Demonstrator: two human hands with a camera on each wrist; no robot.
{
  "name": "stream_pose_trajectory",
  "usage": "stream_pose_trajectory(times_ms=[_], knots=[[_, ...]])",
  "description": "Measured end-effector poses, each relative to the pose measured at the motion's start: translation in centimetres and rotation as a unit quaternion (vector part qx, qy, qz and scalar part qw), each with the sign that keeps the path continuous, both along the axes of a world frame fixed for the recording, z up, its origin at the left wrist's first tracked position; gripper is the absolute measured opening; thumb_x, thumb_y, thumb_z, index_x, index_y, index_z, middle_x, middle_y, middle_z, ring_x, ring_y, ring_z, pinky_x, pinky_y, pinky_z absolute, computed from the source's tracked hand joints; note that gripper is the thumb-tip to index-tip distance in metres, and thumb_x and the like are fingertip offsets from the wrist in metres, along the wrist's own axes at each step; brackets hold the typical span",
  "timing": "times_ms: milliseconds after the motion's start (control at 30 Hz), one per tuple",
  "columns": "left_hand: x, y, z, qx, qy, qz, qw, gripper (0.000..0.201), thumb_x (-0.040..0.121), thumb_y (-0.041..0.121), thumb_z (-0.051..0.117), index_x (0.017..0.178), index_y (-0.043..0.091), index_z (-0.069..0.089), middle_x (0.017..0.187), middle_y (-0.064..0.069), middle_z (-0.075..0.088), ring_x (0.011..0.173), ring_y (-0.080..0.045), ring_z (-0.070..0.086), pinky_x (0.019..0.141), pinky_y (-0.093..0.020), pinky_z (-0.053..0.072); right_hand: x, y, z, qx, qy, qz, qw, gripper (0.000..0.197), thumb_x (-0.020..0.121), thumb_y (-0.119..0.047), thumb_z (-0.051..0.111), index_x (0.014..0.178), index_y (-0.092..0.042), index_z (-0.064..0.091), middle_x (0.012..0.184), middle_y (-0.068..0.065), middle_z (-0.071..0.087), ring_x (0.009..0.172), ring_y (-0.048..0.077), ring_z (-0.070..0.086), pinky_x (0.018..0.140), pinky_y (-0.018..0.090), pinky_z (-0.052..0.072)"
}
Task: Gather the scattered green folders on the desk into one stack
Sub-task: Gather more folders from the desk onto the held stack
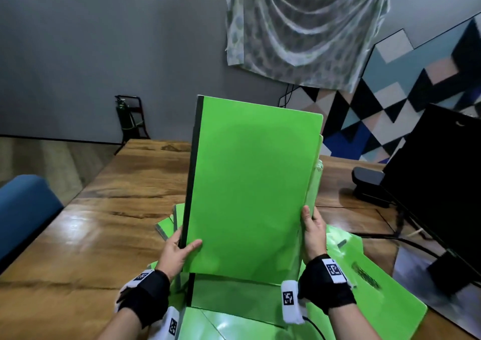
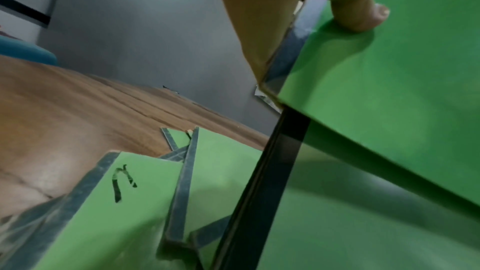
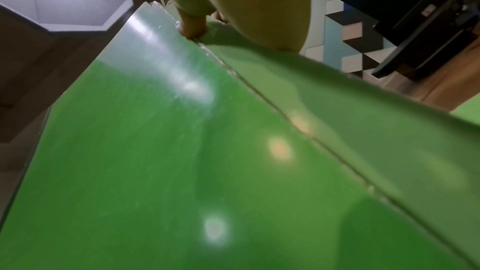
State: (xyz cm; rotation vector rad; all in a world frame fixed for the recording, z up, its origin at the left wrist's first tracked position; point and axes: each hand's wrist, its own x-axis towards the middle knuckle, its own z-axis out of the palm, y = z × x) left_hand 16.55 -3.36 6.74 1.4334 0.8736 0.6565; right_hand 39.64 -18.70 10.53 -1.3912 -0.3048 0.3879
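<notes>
A bundle of green folders (image 1: 250, 188) with a black spine stands upright on its lower edge, resting on other green folders (image 1: 234, 295) that lie flat near the desk's front. My left hand (image 1: 179, 251) grips the spine side, thumb across the front cover (image 2: 389, 93). My right hand (image 1: 313, 233) grips the opposite open edge (image 3: 233, 73), fingers curled behind it. More green folders (image 2: 124, 208) lie fanned out at the left, one with black pen marks, and another green folder (image 1: 369, 287) lies flat to the right.
The wooden desk (image 1: 109, 217) stretches left and back. A black monitor (image 1: 437, 183) with its stand and cables occupies the right side. A blue chair (image 1: 23, 209) is at the desk's left edge. A patterned cloth hangs on the grey wall behind.
</notes>
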Motion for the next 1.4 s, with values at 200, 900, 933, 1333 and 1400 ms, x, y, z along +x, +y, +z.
stream_pose_trajectory(times_ms=[200, 900, 933, 1333, 1400], knots=[[0.5, -0.3, -0.5, 0.039, -0.009, 0.005, 0.999, 0.079, 0.079, 0.007, 0.066, 0.144, 0.012, 0.022, 0.156, -0.012, 0.02, 0.142, -0.028, 0.022, 0.116, -0.044, 0.018, -0.5, -0.4, 0.5, 0.043, 0.013, -0.002, 0.999, 0.149, 0.027, -0.086, 0.065, 0.143, 0.0, 0.03, 0.148, 0.019, 0.036, 0.136, 0.031, 0.037, 0.114, 0.047, 0.028], [1.5, 2.1, 3.3, -0.078, -0.157, 0.072, 0.982, 0.095, 0.072, 0.079, 0.043, 0.133, 0.007, 0.046, 0.138, -0.012, 0.05, 0.129, -0.026, 0.046, 0.115, -0.046, 0.028, -1.7, -0.6, -0.3, 0.035, -0.031, 0.059, 0.997, 0.071, 0.088, -0.029, 0.051, 0.144, 0.003, 0.021, 0.153, 0.015, 0.023, 0.141, 0.021, 0.024, 0.106, 0.024, 0.022], [1.2, 1.2, 4.4, -0.094, -0.175, 0.061, 0.978, 0.078, 0.085, 0.065, 0.037, 0.135, 0.005, 0.043, 0.138, -0.01, 0.049, 0.129, -0.023, 0.045, 0.115, -0.042, 0.027, -1.6, -0.6, -0.4, 0.039, -0.027, 0.059, 0.997, 0.07, 0.089, -0.028, 0.051, 0.144, 0.003, 0.021, 0.153, 0.016, 0.023, 0.142, 0.023, 0.025, 0.108, 0.027, 0.022], [-1.0, 1.8, 4.8, -0.185, -0.282, -0.1, 0.936, 0.065, 0.02, 0.044, 0.092, 0.076, 0.013, 0.077, 0.082, -0.001, 0.076, 0.079, -0.013, 0.07, 0.07, -0.022, 0.058, -2.5, -0.4, -0.3, 0.057, -0.001, 0.028, 0.998, 0.077, 0.083, -0.036, 0.058, 0.142, 0.005, 0.029, 0.15, 0.021, 0.03, 0.139, 0.026, 0.032, 0.113, 0.036, 0.025], [-1.4, 1.8, 4.9, -0.161, -0.245, -0.125, 0.948, 0.071, 0.023, 0.053, 0.089, 0.079, 0.012, 0.076, 0.08, -0.002, 0.073, 0.075, -0.013, 0.067, 0.067, -0.024, 0.056, -2.7, -0.3, -0.3, 0.061, 0.0, 0.028, 0.998, 0.09, 0.073, -0.049, 0.064, 0.14, 0.002, 0.032, 0.149, 0.021, 0.032, 0.138, 0.028, 0.033, 0.114, 0.04, 0.025]])
